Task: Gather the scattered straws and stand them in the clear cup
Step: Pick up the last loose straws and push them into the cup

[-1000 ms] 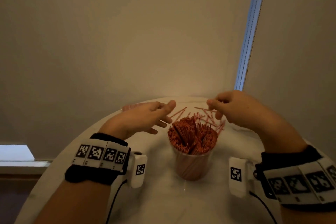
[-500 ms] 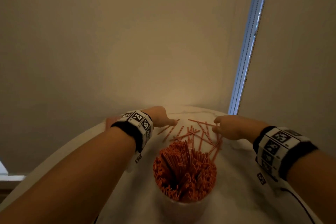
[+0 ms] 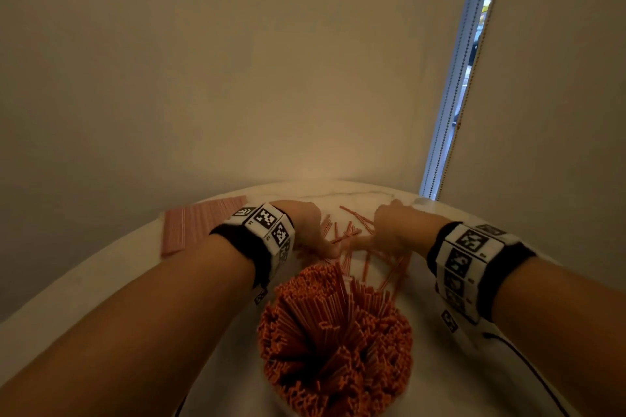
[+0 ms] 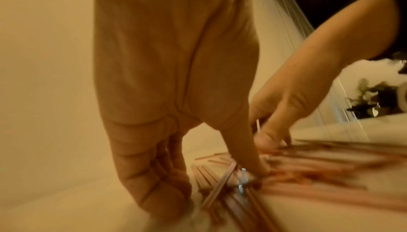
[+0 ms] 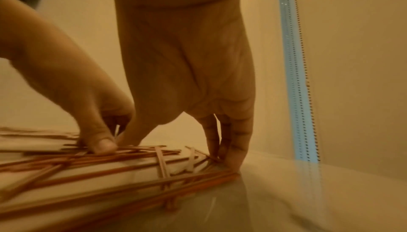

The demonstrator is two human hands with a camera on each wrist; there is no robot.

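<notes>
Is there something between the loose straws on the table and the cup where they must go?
No separate object lies between the loose straws and the cup. The cup's mouth, however, is already packed with upright straws, so little free room shows. Both the left hand and the right hand touch the loose straws.

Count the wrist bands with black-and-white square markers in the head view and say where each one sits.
2. One marker band wraps the left wrist, left of the scattered straws; the other marker band wraps the right wrist, to their right. Their undersides are hidden.
</notes>
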